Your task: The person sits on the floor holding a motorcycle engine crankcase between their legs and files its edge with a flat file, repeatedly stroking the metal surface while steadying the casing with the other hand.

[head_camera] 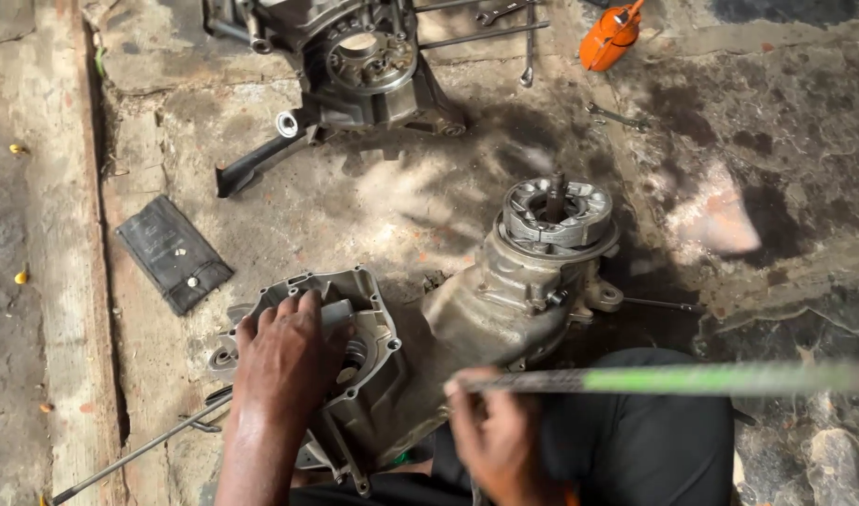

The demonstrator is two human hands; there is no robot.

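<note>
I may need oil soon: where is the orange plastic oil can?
In the head view, the orange plastic oil can lies at the top right on the stained concrete floor, just right of the long steel spanners.

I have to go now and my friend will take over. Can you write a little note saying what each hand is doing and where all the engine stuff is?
Left hand: lies flat on the open engine case on the ground, pressing it steady.
Right hand: grips a long green-and-grey rod that reaches off to the right; it is blurred.
The case's far end with the round metal hub sticks up behind.
A second engine part lies further back, with spanners and an orange can near it. A black pouch lies left.
Done: the case is open.
Left: it is not closed up yet.
</note>
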